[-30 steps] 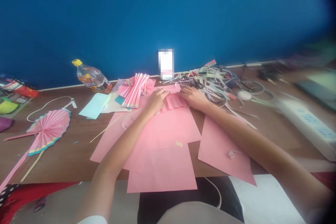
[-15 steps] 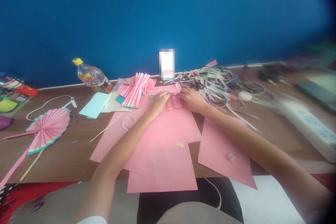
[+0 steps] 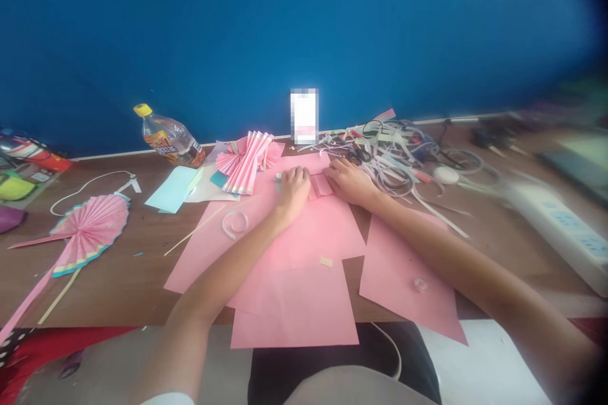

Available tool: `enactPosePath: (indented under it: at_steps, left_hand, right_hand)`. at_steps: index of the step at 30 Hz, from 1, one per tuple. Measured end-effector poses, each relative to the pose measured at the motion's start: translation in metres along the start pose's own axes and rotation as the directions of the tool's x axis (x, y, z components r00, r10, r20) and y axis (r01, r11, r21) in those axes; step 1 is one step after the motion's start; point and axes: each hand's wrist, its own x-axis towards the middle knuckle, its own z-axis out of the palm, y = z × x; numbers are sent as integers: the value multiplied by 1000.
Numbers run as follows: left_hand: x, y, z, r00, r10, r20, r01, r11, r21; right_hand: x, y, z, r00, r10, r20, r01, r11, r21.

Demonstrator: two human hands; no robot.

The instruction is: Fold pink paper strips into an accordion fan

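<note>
A small folded piece of pink paper (image 3: 321,186) lies at the far end of the large pink sheets (image 3: 308,234), with creases across it. My left hand (image 3: 293,192) is closed at its left end, knuckles up and fingers curled down onto the paper. At the right end, the curled fingers of my right hand (image 3: 349,182) grip the same piece. The fingertips of both hands are partly hidden. Just left of my left hand lies a pleated pink paper fan piece (image 3: 249,163) with pale edges.
A finished-looking pink fan (image 3: 92,231) and a tilted drink bottle (image 3: 171,139) are on the left, near light-blue paper (image 3: 173,190). Behind stands a blurred phone (image 3: 304,117). Tangled paper strips (image 3: 394,152) and a power strip (image 3: 560,228) lie to the right.
My left hand has turned and drawn slightly nearer to me, its knuckles now facing up. My right hand stays on the right end of the folded paper.
</note>
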Motion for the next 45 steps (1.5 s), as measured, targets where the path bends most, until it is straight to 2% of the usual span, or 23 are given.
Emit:
enactPosePath:
  at_steps: [9,12,17,25,27,32,41,45]
  left_hand:
    - [-5,-4,0,999,34,-20,-35,999,-12]
    - [-8,-1,0,1000,-22,12,22,999,-38]
    - [-11,3,1,989,-90,118,97,994,-55]
    - [-9,-6,5,980,-76,184,93,992,-85]
    - [-9,-8,7,981,-65,184,81,993,-81]
    - [-9,-5,10,994,-45,95,48,998,-28]
    - [-13,5,7,986,-90,143,103,991,-84]
    - [-13,4,2,974,-93,205,113,989,-91]
  right_hand:
    - [3,5,4,996,38,-81,-28,992,123]
    - [3,5,3,996,53,-78,-43,992,123]
    - [3,2,0,998,57,-39,-56,998,39]
    - [3,2,-1,998,61,-15,-61,998,-1]
    - [3,2,-1,998,65,-24,-65,998,-2]
    - [2,2,0,997,71,-5,-71,997,8]
    - [3,-4,-8,992,78,95,-74,996,-42]
    - [3,-8,-11,987,91,132,-86,995,-43]
